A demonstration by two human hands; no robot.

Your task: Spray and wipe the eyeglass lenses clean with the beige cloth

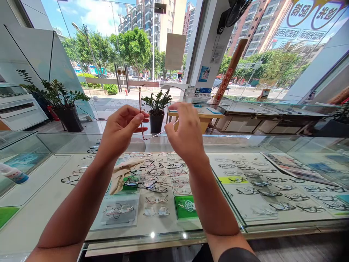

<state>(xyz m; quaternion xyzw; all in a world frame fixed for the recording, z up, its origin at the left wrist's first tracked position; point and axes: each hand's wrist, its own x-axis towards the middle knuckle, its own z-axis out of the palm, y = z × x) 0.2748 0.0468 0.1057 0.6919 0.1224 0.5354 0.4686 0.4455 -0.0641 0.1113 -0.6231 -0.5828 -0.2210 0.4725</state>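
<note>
Up above the glass counter, my left hand (pixel 122 127) pinches a pair of eyeglasses (pixel 141 123) by its thin reddish front, which stands on edge. One slim temple reaches from the lower end of the frame toward my right hand (pixel 187 129). That hand's fingers are curled around the temple's far part, with the thumb below; the exact contact is partly hidden behind the hand. The other temple arcs out from the top of the frame. Under my forearms, a crumpled beige cloth (pixel 124 174) lies over the rows of display glasses (pixel 148 185).
The glass display counter (pixel 160 238) runs across the front, with more glasses (pixel 268 185) on the right side. A white bottle (pixel 13 173) stands at left. Green trays (pixel 185 207) hold frames. Beyond are a potted plant (pixel 156 122), a wooden table (pixel 203 115) and windows.
</note>
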